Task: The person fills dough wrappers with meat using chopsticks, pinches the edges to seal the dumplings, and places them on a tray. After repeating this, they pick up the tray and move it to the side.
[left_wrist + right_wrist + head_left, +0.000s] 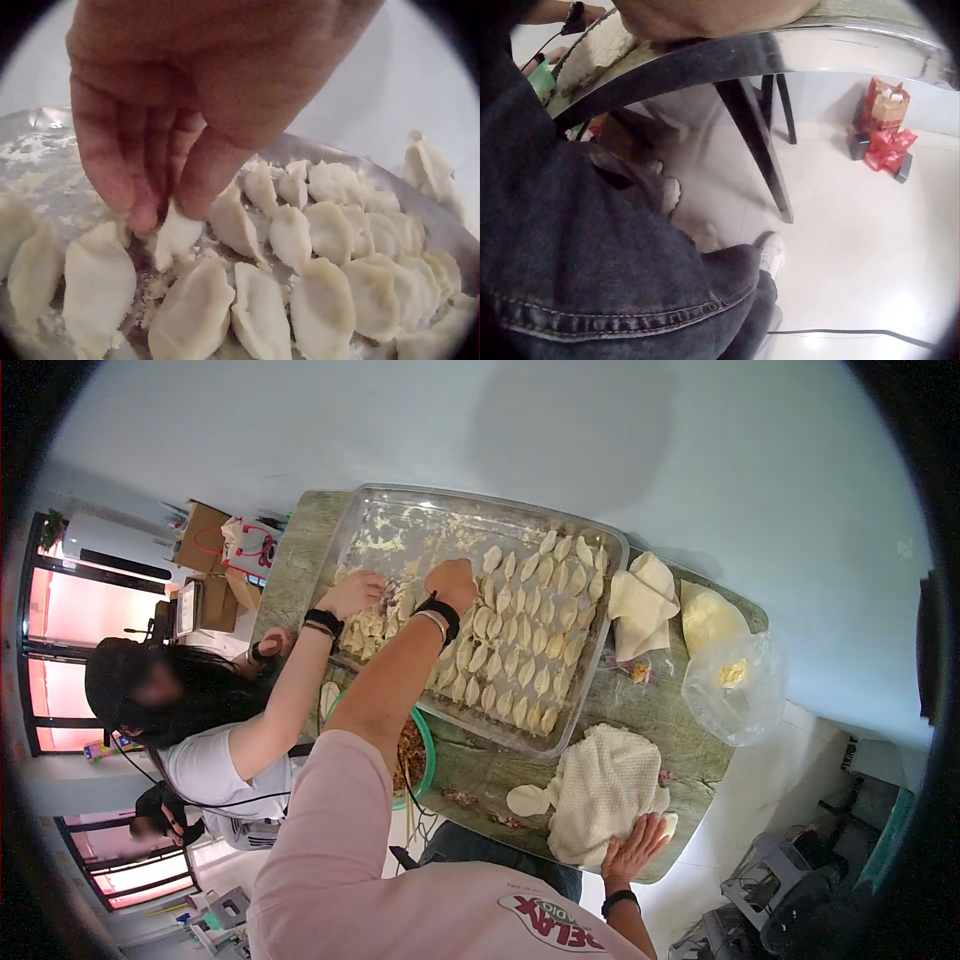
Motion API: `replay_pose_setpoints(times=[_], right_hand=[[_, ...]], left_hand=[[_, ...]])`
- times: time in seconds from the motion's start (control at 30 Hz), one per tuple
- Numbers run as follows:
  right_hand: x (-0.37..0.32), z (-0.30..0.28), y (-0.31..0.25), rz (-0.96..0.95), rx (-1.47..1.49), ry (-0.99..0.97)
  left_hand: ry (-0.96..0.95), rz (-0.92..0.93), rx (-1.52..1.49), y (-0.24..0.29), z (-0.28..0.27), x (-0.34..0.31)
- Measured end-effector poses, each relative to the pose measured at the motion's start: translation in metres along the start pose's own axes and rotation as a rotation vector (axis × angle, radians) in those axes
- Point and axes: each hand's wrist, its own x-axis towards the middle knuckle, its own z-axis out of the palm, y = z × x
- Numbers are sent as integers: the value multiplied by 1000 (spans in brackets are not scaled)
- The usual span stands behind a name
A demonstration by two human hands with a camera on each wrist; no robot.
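A large metal tray (592,705) holds rows of pale folded dumplings (525,630). My left hand (452,582) reaches over its middle. In the left wrist view the thumb and fingers of my left hand (165,142) pinch the top of a small dumpling (177,238), among other dumplings (324,300) standing close together on the floured metal. My right hand (637,847) rests with fingers spread at the table's near right corner, beside a cream textured cloth (605,790). Only a blurred part of it (712,16) shows in the right wrist view, over the table edge.
Another person's hand (352,594) works at the tray's left side. A green-rimmed bowl of filling (412,755) stands at the near edge. A folded cloth (643,605) and a clear plastic bag (738,690) lie right of the tray. A round wrapper (527,800) lies near the cream cloth.
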Motion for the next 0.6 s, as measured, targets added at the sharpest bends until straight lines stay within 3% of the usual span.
replay_pose_setpoints(times=[0.23, 0.3, 0.33, 0.4, 0.43, 0.5, 0.6], right_hand=[[1, -3, -2, -11, 22, 24], [1, -4, -2, -10, 30, 3], [0, -4, -1, -9, 31, 6], [0, -3, 0, -21, 28, 2], [0, -1, 0, -18, 29, 5], [-2, 0, 2, -16, 27, 7], [-1, 0, 1, 7, 34, -12]], left_hand=[[117, -1, 93, -10, 24, 11], [262, 117, 49, -26, 43, 25], [265, 119, 50, -17, 24, 17], [260, 123, -315, 4, -18, 1], [262, 127, -314, 12, -27, 2], [418, 285, -434, 29, -38, 12], [409, 226, -454, 59, -32, 33]])
